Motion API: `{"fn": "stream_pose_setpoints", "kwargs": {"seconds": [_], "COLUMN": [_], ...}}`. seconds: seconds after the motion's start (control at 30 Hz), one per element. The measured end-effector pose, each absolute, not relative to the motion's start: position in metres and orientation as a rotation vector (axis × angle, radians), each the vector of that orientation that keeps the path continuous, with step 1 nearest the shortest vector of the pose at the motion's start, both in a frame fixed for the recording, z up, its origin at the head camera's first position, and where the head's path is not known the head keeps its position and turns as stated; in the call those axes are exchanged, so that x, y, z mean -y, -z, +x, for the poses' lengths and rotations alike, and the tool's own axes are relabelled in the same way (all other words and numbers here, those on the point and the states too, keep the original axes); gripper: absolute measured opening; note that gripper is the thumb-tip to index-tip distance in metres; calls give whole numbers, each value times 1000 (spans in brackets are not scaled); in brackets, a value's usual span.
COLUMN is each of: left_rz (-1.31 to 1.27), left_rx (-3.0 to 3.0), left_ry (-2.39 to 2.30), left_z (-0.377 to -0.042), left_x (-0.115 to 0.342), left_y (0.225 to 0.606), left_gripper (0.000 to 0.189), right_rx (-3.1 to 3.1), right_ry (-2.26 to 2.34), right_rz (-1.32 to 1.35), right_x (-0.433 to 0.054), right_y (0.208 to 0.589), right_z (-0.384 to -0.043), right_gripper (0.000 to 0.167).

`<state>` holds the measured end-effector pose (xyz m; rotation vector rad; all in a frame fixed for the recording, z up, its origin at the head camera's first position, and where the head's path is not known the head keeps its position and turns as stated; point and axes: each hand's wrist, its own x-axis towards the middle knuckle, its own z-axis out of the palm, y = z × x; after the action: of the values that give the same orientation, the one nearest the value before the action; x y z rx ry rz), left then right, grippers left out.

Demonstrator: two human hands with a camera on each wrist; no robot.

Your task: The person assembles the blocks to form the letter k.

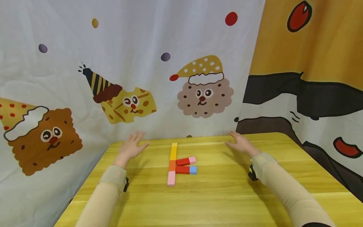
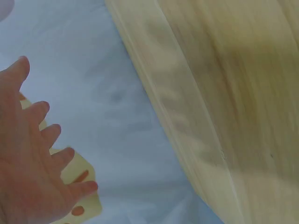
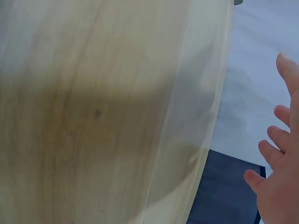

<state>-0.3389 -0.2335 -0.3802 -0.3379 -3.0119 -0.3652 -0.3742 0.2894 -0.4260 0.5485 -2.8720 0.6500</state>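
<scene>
Coloured blocks lie on the table in the shape of a letter K. Its upright is a yellow block (image 1: pixel 173 152), an orange block (image 1: pixel 172 165) and a pink block (image 1: pixel 171 179) in line. Two red blocks (image 1: pixel 182 162) branch off to the right, one tipped with a small pink block (image 1: pixel 192 160), the other with a blue block (image 1: pixel 193 170). My left hand (image 1: pixel 131 148) is held over the table's far left part, fingers spread and holding nothing. Over the far right part my right hand (image 1: pixel 241 145) also has its fingers spread, away from the blocks.
The wood-grain table (image 1: pixel 215 201) has rounded far corners. Right behind its far edge hangs a white curtain (image 1: pixel 164 104) printed with cartoon snacks. An orange and black printed section (image 1: pixel 306 72) hangs at the right. Each wrist carries a small black camera (image 1: pixel 252 172).
</scene>
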Motion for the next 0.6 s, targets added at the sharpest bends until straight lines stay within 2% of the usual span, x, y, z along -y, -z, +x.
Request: {"fn": "stream_pose_setpoints", "kwargs": {"seconds": [0.23, 0.6], "left_rz": [-271, -237], "left_rx": [3014, 3008], "left_ry": [369, 377], "left_z": [-339, -337], "left_x": [246, 255], "left_y": [386, 385], "left_gripper": [82, 87], "right_rx": [2902, 2955], "right_ry": [-603, -486], "right_rz": [542, 403], "right_x": [-301, -314], "right_y": [432, 426], "right_z": [-370, -365], "right_gripper": [83, 91]}}
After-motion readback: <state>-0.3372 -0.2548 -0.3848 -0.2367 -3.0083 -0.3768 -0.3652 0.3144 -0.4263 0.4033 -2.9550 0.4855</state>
